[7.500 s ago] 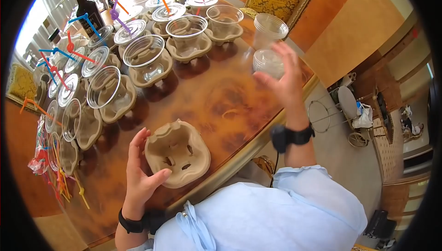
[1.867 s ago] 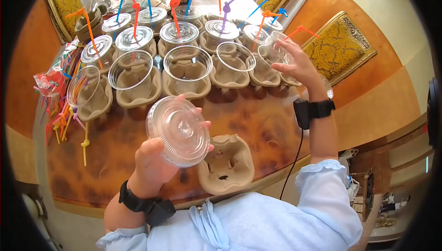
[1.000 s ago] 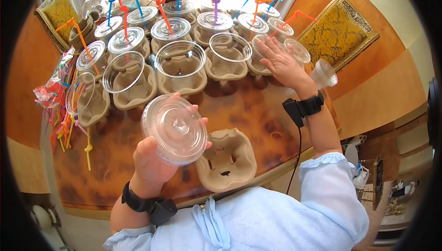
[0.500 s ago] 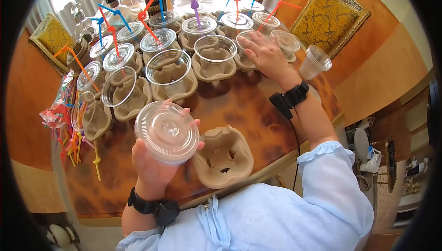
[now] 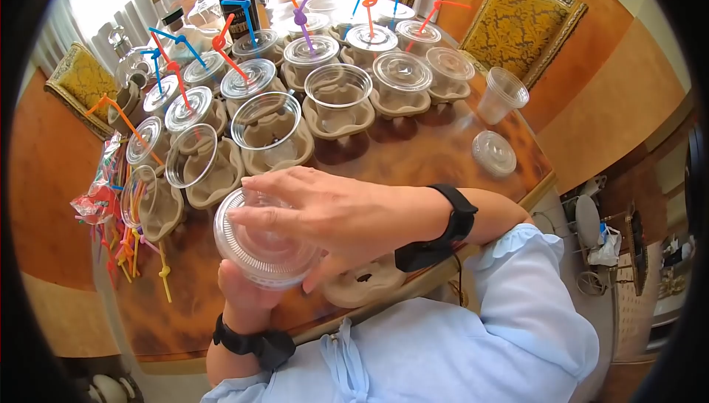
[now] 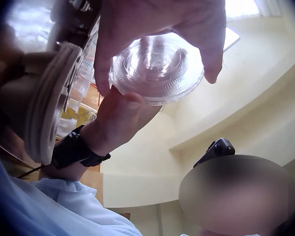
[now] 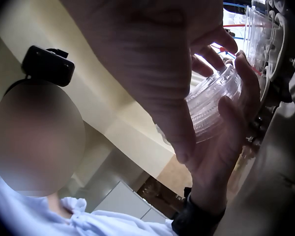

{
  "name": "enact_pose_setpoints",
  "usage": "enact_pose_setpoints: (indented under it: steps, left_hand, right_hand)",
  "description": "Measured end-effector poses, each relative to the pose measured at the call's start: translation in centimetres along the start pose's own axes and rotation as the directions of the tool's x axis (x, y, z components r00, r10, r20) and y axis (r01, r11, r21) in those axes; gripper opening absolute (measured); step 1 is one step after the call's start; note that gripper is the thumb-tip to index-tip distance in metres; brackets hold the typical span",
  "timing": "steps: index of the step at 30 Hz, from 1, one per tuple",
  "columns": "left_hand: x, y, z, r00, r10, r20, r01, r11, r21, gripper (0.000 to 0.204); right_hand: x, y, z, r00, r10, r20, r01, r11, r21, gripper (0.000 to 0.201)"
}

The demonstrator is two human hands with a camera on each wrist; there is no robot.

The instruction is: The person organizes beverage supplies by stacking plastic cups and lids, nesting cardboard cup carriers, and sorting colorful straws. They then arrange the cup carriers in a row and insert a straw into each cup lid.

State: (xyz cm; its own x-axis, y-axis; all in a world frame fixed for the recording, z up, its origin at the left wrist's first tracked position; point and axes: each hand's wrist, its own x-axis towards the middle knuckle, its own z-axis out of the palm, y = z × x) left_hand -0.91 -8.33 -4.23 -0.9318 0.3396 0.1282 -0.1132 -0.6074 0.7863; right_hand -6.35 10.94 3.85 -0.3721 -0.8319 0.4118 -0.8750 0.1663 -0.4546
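Note:
In the head view, the left hand (image 5: 249, 291) holds a stack of clear round lids (image 5: 247, 244) from below, above the table. The right hand (image 5: 340, 214) reaches across the top of the stack, its fingers and thumb spread round the rim. The left wrist view shows the lids (image 6: 157, 69) between both hands; in the right wrist view, the left fingers curl round the lids (image 7: 206, 108). Beneath the right forearm sits a moulded pulp holder (image 5: 362, 285), partly hidden. Nearby, open clear cups (image 5: 267, 122) stand in similar holders.
Behind are rows of lidded cups (image 5: 247, 78), several with knotted straws. A cup stack (image 5: 502, 96) and more lids (image 5: 494, 153) stand at the right. Knotted straws (image 5: 129, 248) lie at the left edge, a dark bottle (image 5: 238, 4) stands behind, and a patterned chair (image 5: 521, 22) is beyond.
The right hand has left a cup in the back right part of the front row, which now shows its flat lid, and come across to the lids in the left hand.

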Motion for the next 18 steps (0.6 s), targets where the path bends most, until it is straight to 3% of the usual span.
enact_pose_setpoints:
  steps: [3, 9, 12, 13, 15, 17, 18]
  left_hand:
    - [0.0, 0.0, -0.4, 1.0, -0.004, 0.002, 0.004, 1.0, 0.014, 0.102]
    - [0.3, 0.3, -0.3, 0.992, -0.097, 0.076, 0.1, 0.995, -0.023, 0.1]
    - [0.3, 1.3, 0.0, 0.982, -0.168, 0.089, 0.184, 0.959, -0.217, 0.091]
    - [0.5, 1.0, -0.2, 0.979, -0.131, 0.155, 0.178, 0.921, -0.347, 0.088]
    - [0.4, 0.2, -1.2, 0.994, -0.099, 0.05, 0.098, 0.995, 0.029, 0.086]
    - [0.0, 0.3, -1.1, 0.995, -0.094, 0.035, 0.094, 0.995, 0.017, 0.083]
    - [0.6, 0.9, 0.4, 0.991, -0.104, 0.078, 0.117, 0.975, -0.186, 0.082]
  right_hand:
    - [0.0, 0.3, -0.8, 0.999, 0.038, 0.019, -0.039, 0.993, 0.113, 0.1]
    - [-0.3, 0.9, -1.1, 0.997, 0.083, 0.005, -0.083, 0.994, 0.072, 0.096]
    - [-0.4, 1.6, -1.9, 0.994, 0.078, -0.082, -0.059, 0.976, 0.212, 0.093]
    - [-0.4, 1.9, -1.8, 0.993, 0.056, -0.105, -0.034, 0.979, 0.199, 0.093]
    - [-0.4, 1.9, -1.9, 0.994, 0.086, -0.065, -0.066, 0.963, 0.261, 0.094]
    - [-0.3, 2.0, -1.6, 0.995, 0.091, -0.039, -0.079, 0.964, 0.253, 0.094]
    - [-0.4, 2.2, -1.2, 0.996, 0.083, -0.037, -0.073, 0.975, 0.212, 0.095]
